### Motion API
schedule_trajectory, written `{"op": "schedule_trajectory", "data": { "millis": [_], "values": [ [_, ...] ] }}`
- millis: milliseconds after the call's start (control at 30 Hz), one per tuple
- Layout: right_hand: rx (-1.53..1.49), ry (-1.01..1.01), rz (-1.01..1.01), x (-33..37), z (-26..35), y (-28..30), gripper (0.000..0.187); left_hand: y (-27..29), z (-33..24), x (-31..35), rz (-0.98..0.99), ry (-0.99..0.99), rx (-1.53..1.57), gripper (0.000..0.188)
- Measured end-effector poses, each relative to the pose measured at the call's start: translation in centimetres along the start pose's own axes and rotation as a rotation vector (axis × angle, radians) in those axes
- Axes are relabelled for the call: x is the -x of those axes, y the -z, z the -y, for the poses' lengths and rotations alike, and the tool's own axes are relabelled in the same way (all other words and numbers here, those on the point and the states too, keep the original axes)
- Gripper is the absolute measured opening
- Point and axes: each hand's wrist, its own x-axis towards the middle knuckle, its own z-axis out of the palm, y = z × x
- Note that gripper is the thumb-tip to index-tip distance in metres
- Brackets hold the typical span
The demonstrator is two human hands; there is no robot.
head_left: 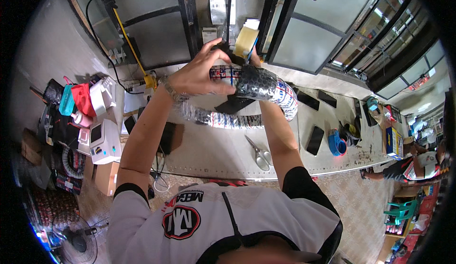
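Observation:
A ring-shaped bundle (285, 98), wound in white wrapping printed in red and blue, is held up over the bench. Black bubble wrap (256, 82) covers part of its far side, and a loose black flap (235, 105) hangs inside the ring. My left hand (202, 71) arches over the far left of the bundle with fingers spread, its thumb side against the wrapping. Beyond the bubble wrap, my right hand (255, 57) is mostly hidden; its fingers do not show clearly. A thin blue strip (252, 47) stands up beside it.
Scissors (259, 154) lie on the bench (213, 155) near me. To the right are several phones (315, 140) and a blue tape roll (337, 144). A white label printer (105, 142) stands at left. Framed windows (308, 41) line the far side; another person (420, 162) is at far right.

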Motion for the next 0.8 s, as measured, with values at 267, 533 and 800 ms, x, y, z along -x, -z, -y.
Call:
{"op": "schedule_trajectory", "data": {
  "millis": [267,533,800],
  "values": [
    [0.544,0.685,-0.072,-9.0,-0.9,0.5,0.054,-1.5,3.5,-6.9,-0.376,0.25,0.812,0.088],
    [1.133,-0.627,0.521,11.6,9.8,-9.2,0.038,-1.8,1.3,-7.4,-0.58,-0.061,0.824,0.093],
    [0.737,0.015,-0.414,-1.0,25.4,-12.8,0.079,-1.4,-0.6,-8.4,-0.729,-0.319,0.497,0.085]
  ]
}}
